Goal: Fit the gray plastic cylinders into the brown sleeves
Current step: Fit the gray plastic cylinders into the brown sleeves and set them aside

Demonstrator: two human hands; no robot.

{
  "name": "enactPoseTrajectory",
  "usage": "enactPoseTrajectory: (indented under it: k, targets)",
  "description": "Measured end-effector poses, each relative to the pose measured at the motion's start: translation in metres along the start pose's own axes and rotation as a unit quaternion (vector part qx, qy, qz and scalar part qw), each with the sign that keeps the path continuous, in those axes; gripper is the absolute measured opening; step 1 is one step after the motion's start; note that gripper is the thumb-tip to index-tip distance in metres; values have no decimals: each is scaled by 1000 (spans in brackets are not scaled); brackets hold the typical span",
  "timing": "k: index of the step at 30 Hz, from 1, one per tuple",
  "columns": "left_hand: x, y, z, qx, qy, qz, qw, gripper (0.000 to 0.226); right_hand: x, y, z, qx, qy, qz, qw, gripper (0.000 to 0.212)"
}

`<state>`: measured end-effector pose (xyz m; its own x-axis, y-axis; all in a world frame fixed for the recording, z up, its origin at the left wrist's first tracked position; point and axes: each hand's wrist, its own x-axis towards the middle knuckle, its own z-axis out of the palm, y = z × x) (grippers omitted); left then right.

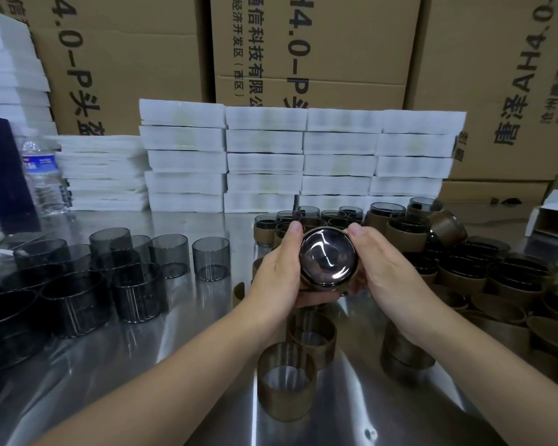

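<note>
ITEM gray cylinder (328, 259), closed end to camera, held above worktop (207, 317) centre | GRIP left hand (277, 272) at 9 o'clock, right hand (390, 275) at 3, fingers (293, 233) clamped round it | brown sleeve mostly hidden | ADVICE keep axes aligned, press evenly, seat flush

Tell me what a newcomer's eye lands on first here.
Dead centre, the left hand and right hand hold a glossy gray plastic cylinder, its shiny end toward the camera. Bare translucent gray cylinders crowd the left of the steel table, brown-sleeved cylinders pile up right, and stacked white foam trays line the back.
</note>
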<state>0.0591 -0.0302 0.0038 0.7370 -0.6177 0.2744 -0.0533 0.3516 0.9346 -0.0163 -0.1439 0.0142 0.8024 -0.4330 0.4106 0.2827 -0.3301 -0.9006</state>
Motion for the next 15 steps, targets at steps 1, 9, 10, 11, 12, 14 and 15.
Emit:
enactPoseTrajectory:
  k: [1, 9, 10, 11, 12, 14, 15]
  targets:
    - [0, 0, 0, 2, 3, 1, 1000, 50, 0, 0, 0, -2, -1, 3, 1000, 58]
    - [0, 0, -2, 12, 22, -10, 1000, 49, -2, 0, -2, -4, -7, 18, 1000, 36]
    - [0, 1, -2, 13, 21, -11, 1000, 50, -2, 0, -2, -10, -9, 17, 1000, 34]
    - [0, 1, -3, 14, 19, -12, 1000, 50, -2, 1, -2, -13, -10, 17, 1000, 33]
    - [0, 1, -3, 16, 16, -12, 1000, 51, -2, 0, -2, -11, -10, 18, 1000, 32]
    - [0, 1, -3, 17, 10, -11, 1000, 51, -2, 0, -2, -9, -11, 19, 1000, 31]
    - [0, 0, -3, 18, 8, -10, 1000, 51, -2, 0, -2, -11, -13, 17, 1000, 32]
